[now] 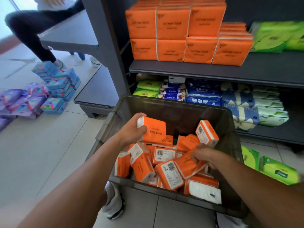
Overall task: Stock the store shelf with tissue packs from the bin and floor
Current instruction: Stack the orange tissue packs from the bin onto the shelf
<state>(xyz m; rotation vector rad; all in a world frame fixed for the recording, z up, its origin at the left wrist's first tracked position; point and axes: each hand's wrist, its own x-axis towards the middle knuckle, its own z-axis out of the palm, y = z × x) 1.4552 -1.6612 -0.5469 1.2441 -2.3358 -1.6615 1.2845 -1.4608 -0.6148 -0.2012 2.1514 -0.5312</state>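
The left hand (pixel 131 130) grips an orange tissue pack (pixel 154 131) by its short end, with the thumb on the printed face and the fingers (pixel 139 115) curled over the white top edge. The pack is held clear of the heap, above the near-left part of the dark bin (pixel 172 111). The right hand (pixel 204 156) is down in the heap, fingers clenched round a second orange pack (pixel 186 166), which is squeezed, tilted and touching its neighbours. Below and between both sets of fingers the loose orange packs (pixel 166 175) lie jumbled in the bin, several with barcode labels up. A leaning pack (pixel 207 134) stands against the bin's far-right wall, just beyond the right fingertips.

Ahead of the left fingers, past the bin's far rim, stands the grey shelf (pixel 213 70). On its upper board the stacked orange packs (pixel 172 30) sit in rows two high, with bright green bundles (pixel 278 37) to their right. The board below holds mixed packs (pixel 204 96) in green, blue and white. To the right of the right fingers, green packs (pixel 278 171) lie on the tiled floor beside the bin. Well to the left of the left fingers, blue and purple packs (pixel 56 89) are piled on the floor, and another person's legs (pixel 28 25) show beyond them. A grey shoe (pixel 114 203) sits by the bin's near-left corner, under the left forearm
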